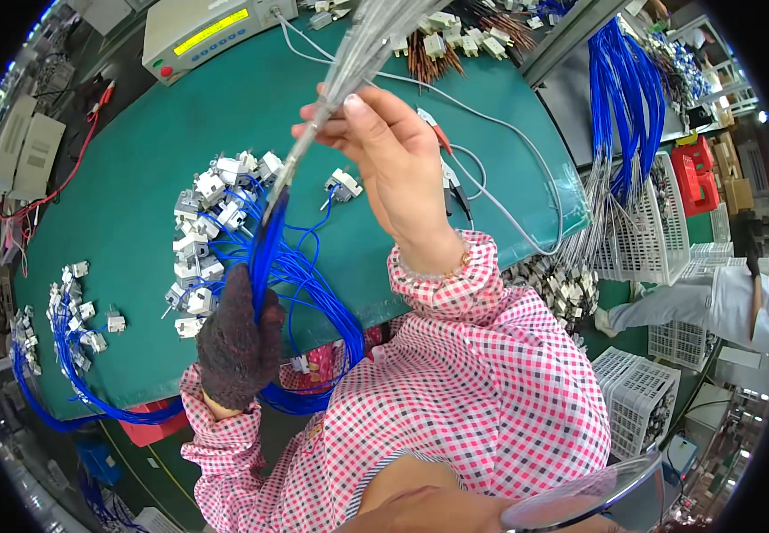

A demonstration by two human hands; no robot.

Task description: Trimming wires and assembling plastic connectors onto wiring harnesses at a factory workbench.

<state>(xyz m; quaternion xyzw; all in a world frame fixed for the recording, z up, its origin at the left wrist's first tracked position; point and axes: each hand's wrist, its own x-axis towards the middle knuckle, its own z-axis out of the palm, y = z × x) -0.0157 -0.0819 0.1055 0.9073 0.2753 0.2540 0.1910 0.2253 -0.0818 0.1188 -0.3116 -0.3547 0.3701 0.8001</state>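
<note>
My left hand (239,342), in a dark knitted glove, is closed round a bundle of blue wires (267,244). Above it the bundle turns into pale, clear-looking strands (345,75) that rise past the top edge. My bare right hand (393,160) pinches these strands between thumb and fingers. White and grey connectors (196,244) on the blue wires lie heaped beside the left hand. One connector (343,185) sits apart, below the right hand. The blue wires loop (349,333) over the table's near edge toward my lap.
A green-topped table (118,195) carries a test instrument (198,40) with a yellow display. A grey cable (491,120) and clip leads (445,147) lie at the right. More wired connectors (69,320) are at the left. White crates (638,400) and a person (713,298) are off to the right.
</note>
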